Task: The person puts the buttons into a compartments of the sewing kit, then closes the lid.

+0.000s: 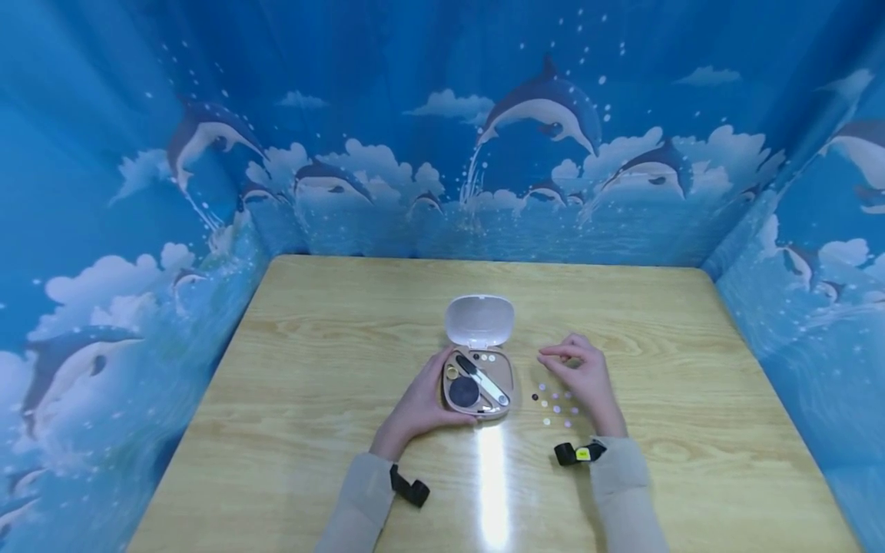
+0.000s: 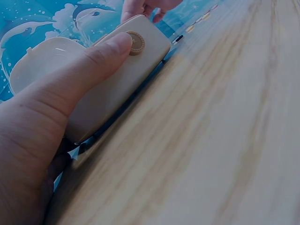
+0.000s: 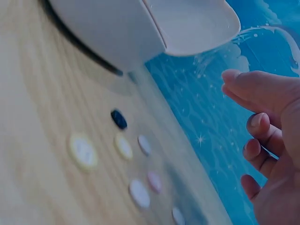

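A beige plastic box (image 1: 513,384) with rounded corners stands on the table, its whitish lid (image 1: 479,321) raised at the back. My left hand (image 1: 427,395) grips its left side, with the thumb on the round catch (image 2: 137,43) at the front. Inside lie a long black-and-silver tool (image 1: 484,380), a dark round disc (image 1: 464,391), a small gold ring (image 1: 452,372) and a few small buttons (image 1: 492,358). My right hand (image 1: 581,372) hovers right of the box. Its thumb and forefinger tips meet; whether they pinch something small is hidden.
Several loose buttons, pale, lilac and one black button (image 1: 535,397), lie scattered on the wooden table (image 1: 332,346) right of the box, beneath my right hand. A blue dolphin-print curtain (image 1: 387,115) surrounds the table's back and sides.
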`<action>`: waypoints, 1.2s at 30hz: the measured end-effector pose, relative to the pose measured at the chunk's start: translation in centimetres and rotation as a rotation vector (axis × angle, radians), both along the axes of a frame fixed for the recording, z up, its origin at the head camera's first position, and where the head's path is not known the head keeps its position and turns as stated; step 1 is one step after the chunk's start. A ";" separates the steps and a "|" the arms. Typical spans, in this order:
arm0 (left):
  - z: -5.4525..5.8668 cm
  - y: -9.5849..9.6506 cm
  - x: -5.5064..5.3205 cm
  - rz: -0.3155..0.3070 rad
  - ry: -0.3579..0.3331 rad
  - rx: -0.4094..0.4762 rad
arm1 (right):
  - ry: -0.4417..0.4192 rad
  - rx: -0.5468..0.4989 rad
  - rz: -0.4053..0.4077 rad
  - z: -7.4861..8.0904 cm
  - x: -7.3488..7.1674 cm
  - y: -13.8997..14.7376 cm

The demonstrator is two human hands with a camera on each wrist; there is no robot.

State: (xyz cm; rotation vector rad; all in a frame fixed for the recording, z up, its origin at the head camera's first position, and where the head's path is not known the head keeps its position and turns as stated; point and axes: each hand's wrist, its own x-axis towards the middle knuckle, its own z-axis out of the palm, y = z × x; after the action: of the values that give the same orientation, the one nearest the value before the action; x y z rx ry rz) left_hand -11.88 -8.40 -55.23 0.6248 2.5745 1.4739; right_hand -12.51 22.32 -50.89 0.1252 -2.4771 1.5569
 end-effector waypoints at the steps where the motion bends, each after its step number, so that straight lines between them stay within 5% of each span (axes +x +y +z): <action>1: 0.0 0.0 0.0 0.000 0.001 -0.001 | 0.002 0.003 -0.001 -0.1 0.1 0.2; 14: 0.0 0.0 -0.1 0.001 0.002 0.019 | -0.022 0.016 0.015 -1.9 0.9 1.5; 26: 0.1 -0.1 0.0 0.001 -0.002 0.010 | -0.069 0.059 0.134 -3.3 1.0 2.6; 36: 0.1 0.0 0.0 0.001 -0.007 0.017 | 0.039 0.144 0.172 -3.9 1.0 2.6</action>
State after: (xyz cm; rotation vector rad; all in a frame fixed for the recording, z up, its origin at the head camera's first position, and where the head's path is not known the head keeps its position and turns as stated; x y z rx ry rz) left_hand -11.86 -8.42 -55.15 0.6189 2.5597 1.4973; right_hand -11.54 24.89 -54.76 0.3973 -2.6058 1.4204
